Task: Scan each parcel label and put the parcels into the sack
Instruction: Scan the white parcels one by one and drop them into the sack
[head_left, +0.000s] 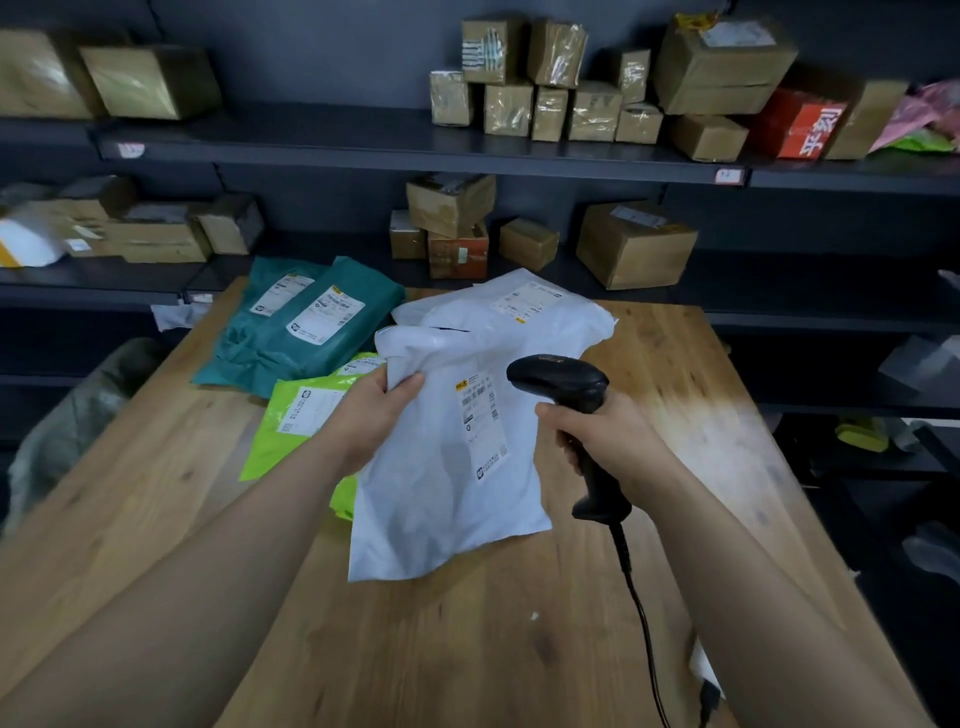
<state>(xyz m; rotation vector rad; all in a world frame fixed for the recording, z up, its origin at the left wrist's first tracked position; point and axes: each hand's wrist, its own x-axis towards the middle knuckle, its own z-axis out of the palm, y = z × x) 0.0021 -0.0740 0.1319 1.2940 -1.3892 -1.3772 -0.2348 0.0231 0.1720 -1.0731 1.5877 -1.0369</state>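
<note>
The left hand (371, 415) pinched the upper left edge of a white parcel (441, 467), thumb on the front and fingers hidden behind, holding it raised above the tabletop (467, 649) with its label (480, 423) facing up. The right hand (608, 441) was wrapped tight around the grip of a black scanner (566, 387), whose head sat just beside the label's right edge and pointed toward it. A dark cable (641, 613) ran from the grip's base down toward the near edge of the tabletop.

A second white parcel (509, 312) lay on the tabletop behind the held one, its own label near its far right corner. Left of it lay two dark green parcels (306, 322), overlapping, each with a white label showing. Nearer, partly under the left hand and the held parcel, lay bright green parcels (291, 415); their number could not be told.

Off the tabletop's left edge stood a grey-green sack (78, 415), blurred, so whether anything lay in it could not be told.

Behind the tabletop, dark shelves (363, 150) carried many taped brown boxes (722, 67), a red box (802, 124) with white characters at the upper right, and pink and green bags (930, 119) at the far right. A white pouch (31, 239) rested on the left middle shelf.
</note>
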